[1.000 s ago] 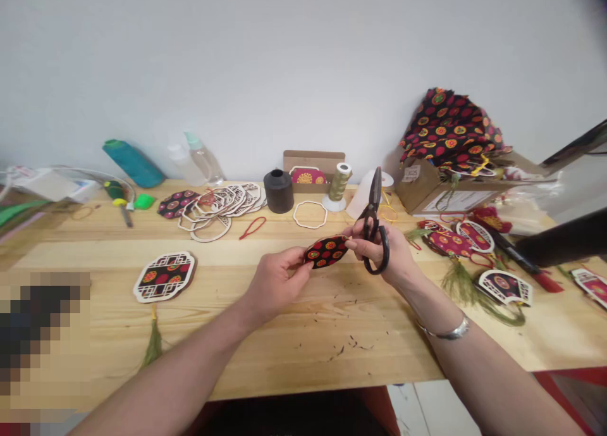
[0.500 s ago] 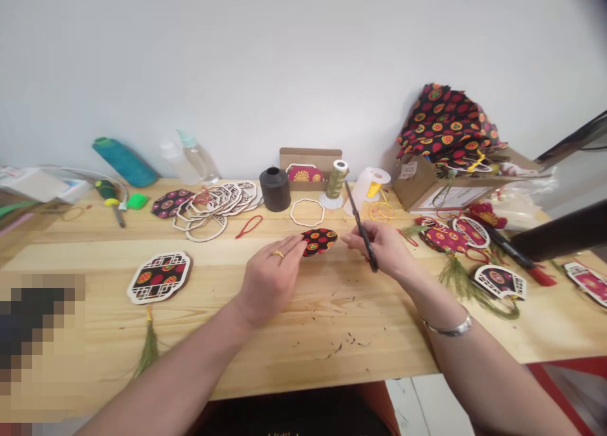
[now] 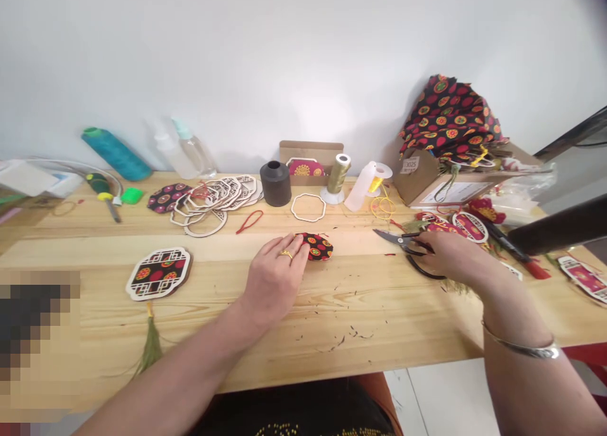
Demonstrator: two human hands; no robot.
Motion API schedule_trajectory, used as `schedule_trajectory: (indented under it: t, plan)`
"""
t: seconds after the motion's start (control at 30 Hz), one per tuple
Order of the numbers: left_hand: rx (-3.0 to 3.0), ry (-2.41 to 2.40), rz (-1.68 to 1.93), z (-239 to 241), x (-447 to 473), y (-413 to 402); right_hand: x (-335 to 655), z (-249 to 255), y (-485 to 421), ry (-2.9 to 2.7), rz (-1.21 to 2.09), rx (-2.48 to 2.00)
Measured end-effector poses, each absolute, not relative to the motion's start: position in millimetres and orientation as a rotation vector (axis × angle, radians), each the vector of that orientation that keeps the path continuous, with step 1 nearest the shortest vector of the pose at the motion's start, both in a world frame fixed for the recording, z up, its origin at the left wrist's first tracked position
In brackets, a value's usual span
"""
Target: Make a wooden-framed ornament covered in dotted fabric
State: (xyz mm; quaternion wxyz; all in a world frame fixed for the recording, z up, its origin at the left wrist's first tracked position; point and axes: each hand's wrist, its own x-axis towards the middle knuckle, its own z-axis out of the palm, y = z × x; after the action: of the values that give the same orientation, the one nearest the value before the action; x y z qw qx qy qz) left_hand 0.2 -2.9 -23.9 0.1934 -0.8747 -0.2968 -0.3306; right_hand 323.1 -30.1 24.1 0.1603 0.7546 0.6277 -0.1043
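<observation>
Dark scraps (image 3: 339,342) litter the near table (image 3: 294,366), best kept from under the work. The left hand (image 3: 277,274) lies fingers together over the left end of the patterned fabric piece (image 3: 320,247) at mid-table; its thumb is hidden, so I can't tell whether it pinches or only presses. Light, flat pressure should steady the piece. The right hand (image 3: 453,252) curls round the handles of the scissors (image 3: 389,236), whose blades should stay low and clear of the left fingers.

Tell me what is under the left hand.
Part of a patterned black fabric piece projects from under the left hand; its covered end and anything beneath the palm cannot be seen.
</observation>
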Motion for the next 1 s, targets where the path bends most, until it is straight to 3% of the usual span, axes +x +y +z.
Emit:
schedule_trajectory:
  t: [0.23, 0.5, 0.63, 0.77, 1.0]
  plan:
    - [-2.649, -0.972, -0.802, -11, 4, -28, 297, 39, -34, 1.931, -0.068, 2.268]
    - [-2.649, -1.218, -0.602, 40, -12, -24, 225, 58, -3, 2.855, -0.644, 2.210]
    - [-2.781, -1.522, -0.430, 17, -14, -19, 218, 37, 5, 2.736, -0.922, 2.225]
    - [-2.946, -1.485, -0.566, -14, -5, -14, 221, 11, 11, 2.907, -1.211, 1.964]
    - [-2.957, -1.672, -0.613, -27, 8, -7, 225, 0, 10, 3.125, -1.112, 1.641]
